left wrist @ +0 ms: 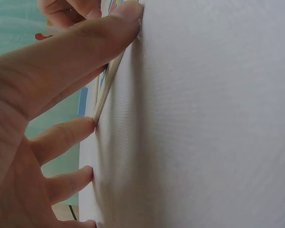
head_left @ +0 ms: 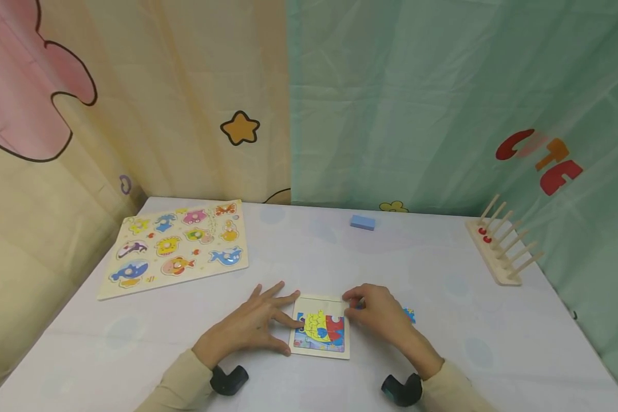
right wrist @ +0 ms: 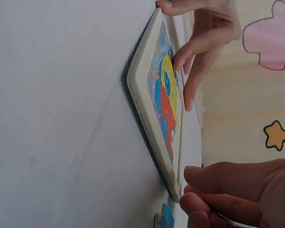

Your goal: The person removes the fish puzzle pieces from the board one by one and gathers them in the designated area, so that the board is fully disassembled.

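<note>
Pale-wood puzzle board [head_left: 319,354], part-filled, lies on the tabletop [head_left: 298,252] — my left hand [head_left: 252,326] spreads loosely over its left edge; my right hand [head_left: 380,312] curls at its right, grip unclear. Piece-fitting seems underway — next calls for aligning a loose piece [head_left: 409,315] over its far gap.

From the head: looks forward and down from the near side, well back, over table [head_left: 298,252] and far curtains [head_left: 340,114]. From the left wrist: faces far and right, low, turned sideways, close to puzzle board [head_left: 316,352]. From the right wrist: faces far and left, likewise low and sideways, sharing puzzle board, left hand [head_left: 252,324] and right hand [head_left: 380,312] with the other wrist.
</note>
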`<action>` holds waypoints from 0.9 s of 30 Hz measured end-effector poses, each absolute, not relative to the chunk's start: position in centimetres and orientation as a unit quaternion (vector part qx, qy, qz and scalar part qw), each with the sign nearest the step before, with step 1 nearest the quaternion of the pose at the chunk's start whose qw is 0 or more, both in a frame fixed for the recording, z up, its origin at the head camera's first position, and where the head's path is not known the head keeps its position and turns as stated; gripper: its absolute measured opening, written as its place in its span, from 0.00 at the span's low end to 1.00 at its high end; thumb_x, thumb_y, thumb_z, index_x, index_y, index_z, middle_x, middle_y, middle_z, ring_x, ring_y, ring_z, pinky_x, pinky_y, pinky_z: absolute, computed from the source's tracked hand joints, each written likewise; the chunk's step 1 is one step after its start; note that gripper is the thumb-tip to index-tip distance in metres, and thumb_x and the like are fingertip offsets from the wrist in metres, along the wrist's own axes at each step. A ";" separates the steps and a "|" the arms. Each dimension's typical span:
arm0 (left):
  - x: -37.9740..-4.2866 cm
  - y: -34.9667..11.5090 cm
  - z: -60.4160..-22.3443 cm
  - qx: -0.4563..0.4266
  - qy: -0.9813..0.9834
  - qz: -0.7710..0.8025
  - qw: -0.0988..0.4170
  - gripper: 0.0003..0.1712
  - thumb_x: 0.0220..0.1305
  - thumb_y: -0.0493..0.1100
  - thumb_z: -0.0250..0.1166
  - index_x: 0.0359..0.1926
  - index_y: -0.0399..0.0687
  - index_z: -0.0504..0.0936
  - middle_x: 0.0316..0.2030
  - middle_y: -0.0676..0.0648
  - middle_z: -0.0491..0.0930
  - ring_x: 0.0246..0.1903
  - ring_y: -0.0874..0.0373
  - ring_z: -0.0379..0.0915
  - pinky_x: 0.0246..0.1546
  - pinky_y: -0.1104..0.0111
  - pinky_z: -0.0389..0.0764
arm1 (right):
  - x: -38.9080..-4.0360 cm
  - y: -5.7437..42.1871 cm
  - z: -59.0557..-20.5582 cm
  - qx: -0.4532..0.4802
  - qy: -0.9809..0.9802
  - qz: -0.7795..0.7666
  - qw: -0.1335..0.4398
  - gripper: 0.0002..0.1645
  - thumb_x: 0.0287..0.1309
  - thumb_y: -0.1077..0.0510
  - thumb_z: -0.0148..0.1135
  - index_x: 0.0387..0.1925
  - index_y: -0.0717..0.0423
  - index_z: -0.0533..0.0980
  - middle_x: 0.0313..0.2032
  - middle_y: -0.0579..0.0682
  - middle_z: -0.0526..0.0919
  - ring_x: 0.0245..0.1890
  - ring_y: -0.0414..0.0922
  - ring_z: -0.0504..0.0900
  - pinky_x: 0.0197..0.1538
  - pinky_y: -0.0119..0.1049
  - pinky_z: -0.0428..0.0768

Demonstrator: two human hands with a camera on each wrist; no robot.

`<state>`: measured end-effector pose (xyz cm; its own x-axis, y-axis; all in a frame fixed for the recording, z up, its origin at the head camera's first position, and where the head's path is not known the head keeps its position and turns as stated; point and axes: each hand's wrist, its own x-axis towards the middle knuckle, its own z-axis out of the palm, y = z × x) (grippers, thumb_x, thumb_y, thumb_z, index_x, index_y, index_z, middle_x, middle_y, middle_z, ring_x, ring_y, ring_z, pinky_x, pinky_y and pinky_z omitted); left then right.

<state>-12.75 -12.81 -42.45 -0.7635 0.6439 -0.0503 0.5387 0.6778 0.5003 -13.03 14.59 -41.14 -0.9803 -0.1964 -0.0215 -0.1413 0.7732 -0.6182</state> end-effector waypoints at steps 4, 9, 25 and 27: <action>-12.8 -12.8 -42.5 0.325 0.908 0.237 0.114 0.28 0.40 0.57 0.80 0.48 0.65 0.88 0.69 0.48 0.66 0.73 0.38 0.44 0.65 0.30 0.42 | -13.2 13.4 -41.0 -0.108 0.940 -0.321 0.033 0.14 0.49 0.63 0.72 0.42 0.56 0.85 0.25 0.39 0.75 0.24 0.39 0.71 0.24 0.29 0.71; -12.8 -12.9 -42.5 0.326 0.908 0.235 0.116 0.28 0.40 0.58 0.80 0.48 0.66 0.88 0.70 0.49 0.66 0.74 0.38 0.44 0.64 0.30 0.42 | -13.3 12.1 -41.0 -0.162 0.925 -0.336 0.064 0.14 0.50 0.62 0.72 0.42 0.57 0.85 0.24 0.39 0.75 0.24 0.39 0.71 0.24 0.29 0.72; -12.9 -13.0 -42.5 0.331 0.905 0.241 0.112 0.28 0.40 0.58 0.80 0.48 0.65 0.88 0.69 0.49 0.66 0.73 0.37 0.45 0.63 0.28 0.43 | -12.8 9.4 -41.1 -0.205 0.929 -0.288 0.110 0.15 0.46 0.57 0.77 0.39 0.54 0.85 0.23 0.36 0.75 0.23 0.35 0.71 0.25 0.28 0.72; -12.9 -13.0 -42.4 0.333 0.905 0.240 0.110 0.29 0.40 0.58 0.80 0.48 0.65 0.88 0.69 0.49 0.66 0.73 0.36 0.45 0.63 0.28 0.43 | -12.8 9.2 -41.1 -0.199 0.931 -0.286 0.109 0.14 0.46 0.58 0.77 0.38 0.54 0.85 0.23 0.36 0.75 0.23 0.35 0.71 0.26 0.28 0.72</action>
